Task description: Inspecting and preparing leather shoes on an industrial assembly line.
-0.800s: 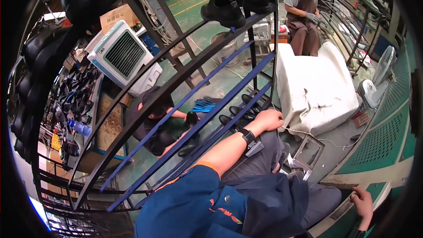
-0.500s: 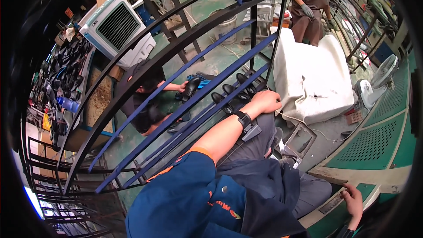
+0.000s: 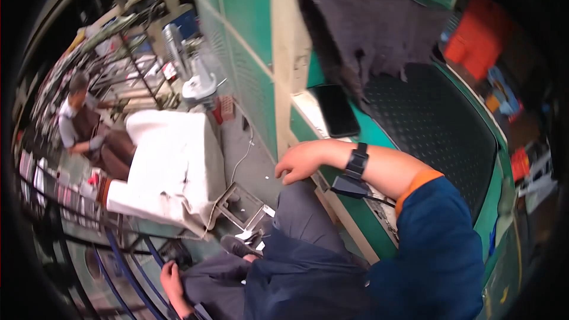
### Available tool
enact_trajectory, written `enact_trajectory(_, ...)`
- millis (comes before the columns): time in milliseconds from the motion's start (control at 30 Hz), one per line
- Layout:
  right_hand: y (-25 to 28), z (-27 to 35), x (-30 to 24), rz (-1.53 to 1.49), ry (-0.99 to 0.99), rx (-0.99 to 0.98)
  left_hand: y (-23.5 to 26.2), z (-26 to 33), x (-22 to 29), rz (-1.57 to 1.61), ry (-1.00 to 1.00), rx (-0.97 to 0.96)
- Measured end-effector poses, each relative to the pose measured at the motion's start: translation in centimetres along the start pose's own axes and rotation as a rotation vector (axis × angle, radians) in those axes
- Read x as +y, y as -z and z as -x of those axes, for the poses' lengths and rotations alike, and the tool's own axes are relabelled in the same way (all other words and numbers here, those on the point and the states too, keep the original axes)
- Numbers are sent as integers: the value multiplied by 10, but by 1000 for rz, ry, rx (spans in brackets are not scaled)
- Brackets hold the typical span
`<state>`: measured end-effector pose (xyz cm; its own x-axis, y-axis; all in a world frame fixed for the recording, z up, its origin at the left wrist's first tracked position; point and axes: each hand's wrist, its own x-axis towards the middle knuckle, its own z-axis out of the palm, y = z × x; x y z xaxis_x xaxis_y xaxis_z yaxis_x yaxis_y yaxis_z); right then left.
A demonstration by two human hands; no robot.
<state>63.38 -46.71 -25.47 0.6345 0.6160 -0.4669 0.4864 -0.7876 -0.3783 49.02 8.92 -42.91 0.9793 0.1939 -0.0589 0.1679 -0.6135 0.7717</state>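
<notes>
While the black phone lies on the pale ledge, just past the right wrist, the right hand hangs half-open near the right knee, nothing in its fingers. Left hand looks loosely curled by the left thigh; palm's hidden, so can't tell if it's got anything. Progress-wise, no handling shows at the right hand, and nothing tells me what's done or left. Further out: dark cloth, white-covered bulk, seated co-worker.
</notes>
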Motion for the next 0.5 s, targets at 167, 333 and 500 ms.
enact_trajectory(167,1,-1,-1,-18,-4,-15,0,-10,-26,84,112,-9)
enact_trajectory(333,-1,-1,1,-8,45,-23,0,-6,-25,129,162,21)
enact_trajectory(500,-1,-2,1,30,38,-38,1,-4,-19,119,157,30)
